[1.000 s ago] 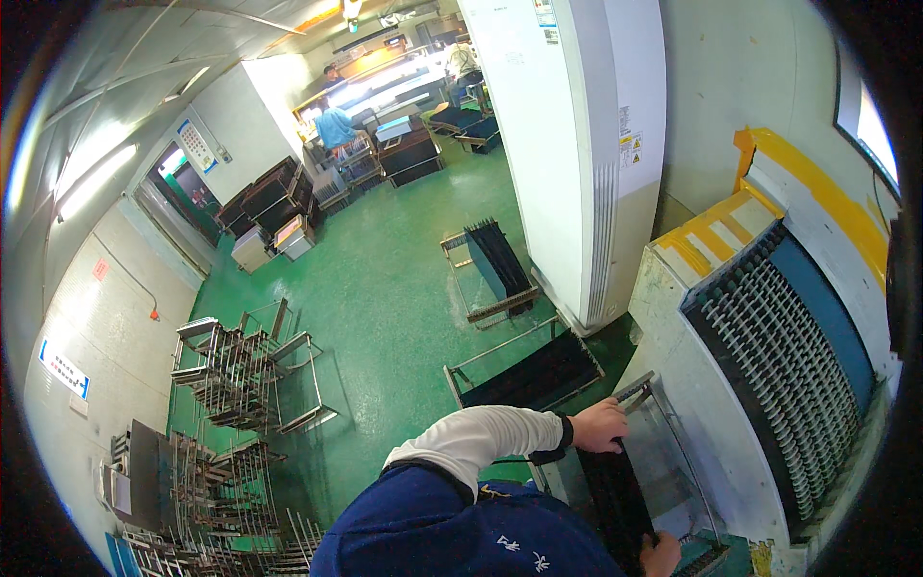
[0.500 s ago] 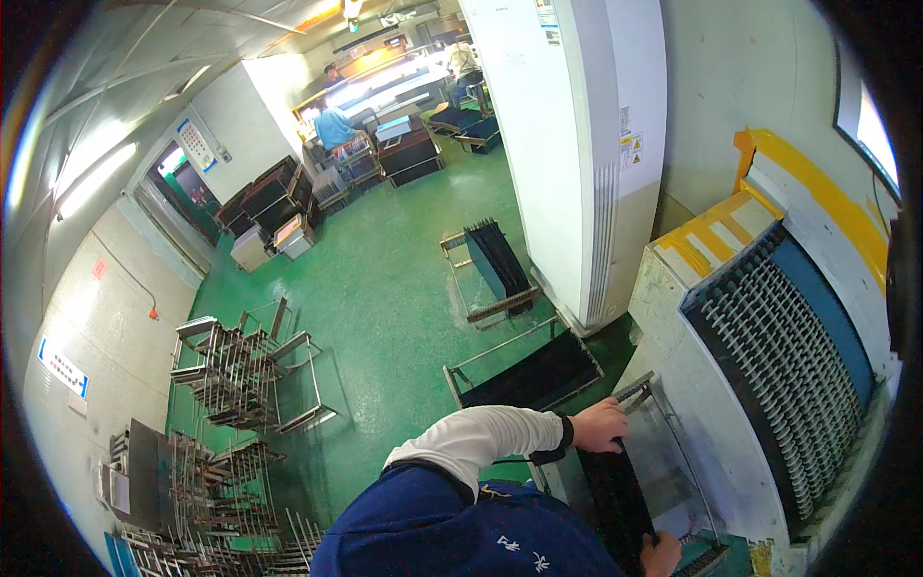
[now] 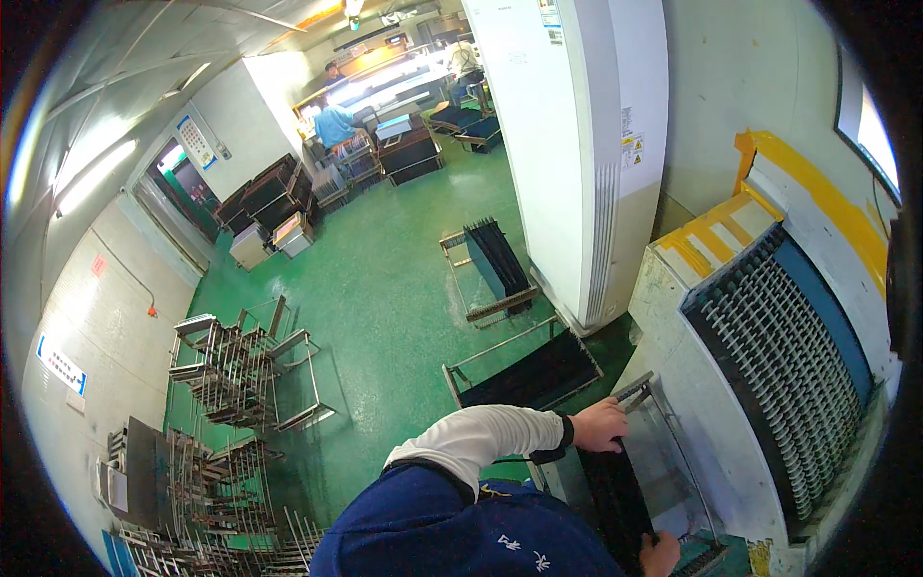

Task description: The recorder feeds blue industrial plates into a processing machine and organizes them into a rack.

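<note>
My left hand (image 3: 599,426), its white sleeve reaching across from below, is closed on the far end of a row of thin black panels (image 3: 615,490). At their near end, my right hand (image 3: 661,555) curls its fingers against the same panels near the lower edge of the view. The panels stand close together in a metal-framed rack (image 3: 676,438). Some fingertips of both hands are hidden.
A conveyor machine with a bank of rollers (image 3: 784,370) stands on the right, beside a tall white cabinet (image 3: 577,163). Racks of black panels (image 3: 534,370) sit on the green floor ahead. Metal racks (image 3: 231,370) crowd the left; people (image 3: 335,125) work far back.
</note>
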Motion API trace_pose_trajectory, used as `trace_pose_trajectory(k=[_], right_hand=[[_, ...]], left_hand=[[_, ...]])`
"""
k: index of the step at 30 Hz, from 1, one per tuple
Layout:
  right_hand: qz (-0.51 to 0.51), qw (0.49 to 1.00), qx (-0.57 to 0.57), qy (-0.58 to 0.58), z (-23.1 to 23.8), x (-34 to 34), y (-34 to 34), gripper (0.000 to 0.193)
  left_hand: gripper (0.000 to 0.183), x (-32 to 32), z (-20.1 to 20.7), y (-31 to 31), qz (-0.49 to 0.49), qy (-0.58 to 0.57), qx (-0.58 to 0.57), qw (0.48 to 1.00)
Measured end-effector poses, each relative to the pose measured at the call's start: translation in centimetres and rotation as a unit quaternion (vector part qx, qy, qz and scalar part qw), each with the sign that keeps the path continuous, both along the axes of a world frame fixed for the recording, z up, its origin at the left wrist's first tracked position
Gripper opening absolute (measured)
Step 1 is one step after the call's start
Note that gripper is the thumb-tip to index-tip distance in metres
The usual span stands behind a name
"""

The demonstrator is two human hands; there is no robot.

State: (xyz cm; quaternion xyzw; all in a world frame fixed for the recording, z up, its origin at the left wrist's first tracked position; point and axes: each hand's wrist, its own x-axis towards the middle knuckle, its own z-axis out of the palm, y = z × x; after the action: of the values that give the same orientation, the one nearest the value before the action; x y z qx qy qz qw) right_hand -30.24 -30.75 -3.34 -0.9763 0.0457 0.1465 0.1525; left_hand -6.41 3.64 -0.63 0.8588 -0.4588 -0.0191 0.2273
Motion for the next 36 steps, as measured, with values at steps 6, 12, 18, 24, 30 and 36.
trace_pose_trajectory(k=[6,12,18,24,30,36], right_hand=[[-0.01,1.0,0.017,-0.001,1.1,0.2,0.6,0.048],[-0.006,1.0,0.006,-0.01,0.7,-0.1,0.3,0.045],[-0.01,1.0,0.019,0.01,1.2,0.2,0.5,0.046],[-0.012,1.0,0.023,0.006,1.3,0.2,0.6,0.05],[-0.02,1.0,0.021,0.007,1.5,0.2,0.7,0.051],[0.011,0.999,0.022,-0.049,0.3,-0.3,0.0,0.05]], left_hand=[[0.028,-0.1,-0.1,0.1,0.006,-0.009,-0.007,1.0],[0.028,0.0,0.1,-0.1,0.002,-0.009,-0.009,1.0],[0.031,-0.2,0.3,0.0,0.009,0.006,-0.031,0.999],[0.031,-0.2,0.5,0.0,0.012,0.005,-0.022,1.0],[0.031,-0.2,0.2,0.0,0.014,-0.004,-0.024,1.0],[0.028,0.0,0.4,-0.1,0.0,0.014,-0.003,1.0]])
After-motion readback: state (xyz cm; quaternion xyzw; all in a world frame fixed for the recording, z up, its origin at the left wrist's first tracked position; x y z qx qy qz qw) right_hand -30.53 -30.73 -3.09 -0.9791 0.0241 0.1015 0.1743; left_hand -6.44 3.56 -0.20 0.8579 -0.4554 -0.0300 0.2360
